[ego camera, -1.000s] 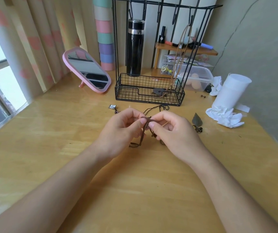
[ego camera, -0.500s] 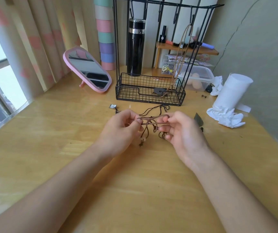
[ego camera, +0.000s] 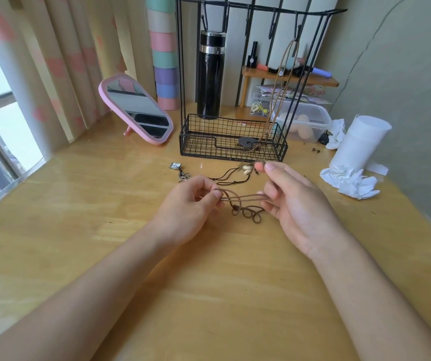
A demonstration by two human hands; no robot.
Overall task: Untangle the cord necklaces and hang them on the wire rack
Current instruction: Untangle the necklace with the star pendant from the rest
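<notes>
A brown cord necklace [ego camera: 240, 198] is stretched between my two hands just above the wooden table. My left hand [ego camera: 191, 201] pinches its left loop. My right hand [ego camera: 295, 201] holds its right end, and its thumb and forefinger pinch a shell pendant [ego camera: 247, 169] higher up. Small coils of cord [ego camera: 248, 213] dangle below. A thin black cord [ego camera: 231, 177] trails on the table behind my hands. The black wire rack [ego camera: 232, 142] stands behind, with one tan necklace [ego camera: 278, 92] hanging from a right-hand hook, its dark pendant [ego camera: 245, 142] in the basket.
A pink mirror [ego camera: 136, 109] leans at the back left. A black flask [ego camera: 210, 74] stands behind the rack. A small metal charm [ego camera: 176, 166] lies left of the black cord. White paper roll [ego camera: 360, 142], crumpled tissue [ego camera: 349, 178] and a plastic box [ego camera: 305, 121] sit right.
My hands have drawn apart, pulling the brown cord out into a longer loop. My right hand has lifted the shell pendant up toward the rack's basket.
</notes>
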